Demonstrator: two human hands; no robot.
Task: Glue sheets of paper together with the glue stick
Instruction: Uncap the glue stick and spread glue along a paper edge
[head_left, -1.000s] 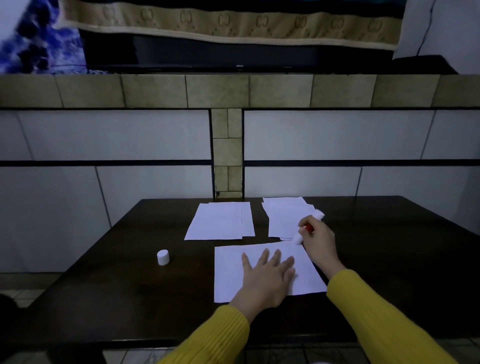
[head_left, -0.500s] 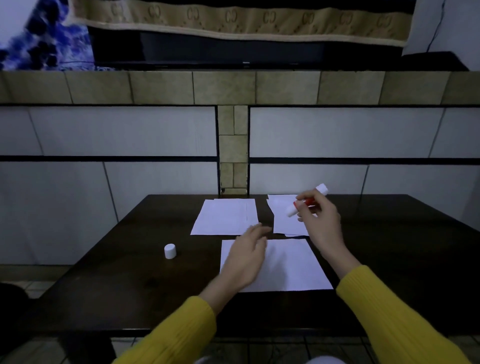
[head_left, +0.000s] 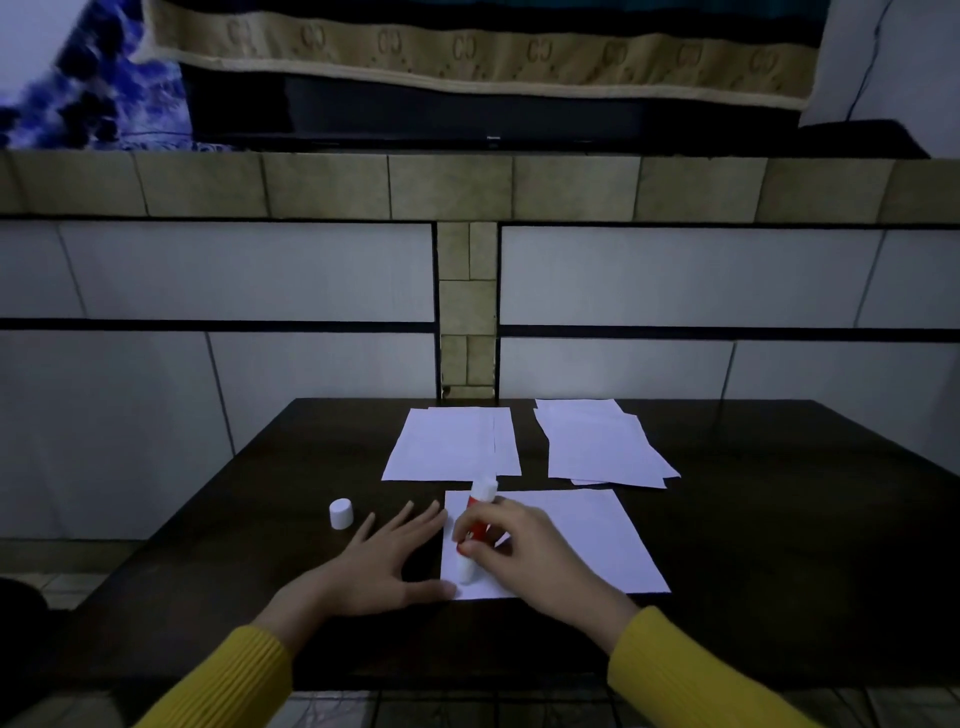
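A white sheet of paper (head_left: 587, 535) lies on the dark table (head_left: 779, 545) in front of me. My right hand (head_left: 524, 551) is shut on a red and white glue stick (head_left: 480, 514), uncapped, its lower end touching the sheet near the left edge. My left hand (head_left: 384, 561) lies flat with fingers spread on the table just left of the sheet, its thumb at the sheet's near left corner. The glue stick's white cap (head_left: 341, 513) stands on the table to the left.
Two more lots of white paper lie further back: a neat pair of sheets (head_left: 447, 444) at centre and a loose stack (head_left: 602, 447) to the right. A tiled wall (head_left: 208, 312) rises right behind the table's far edge.
My right hand has brought the glue stick down from above the far stack to the near sheet's left edge. My left hand has moved off the sheet to its left side.
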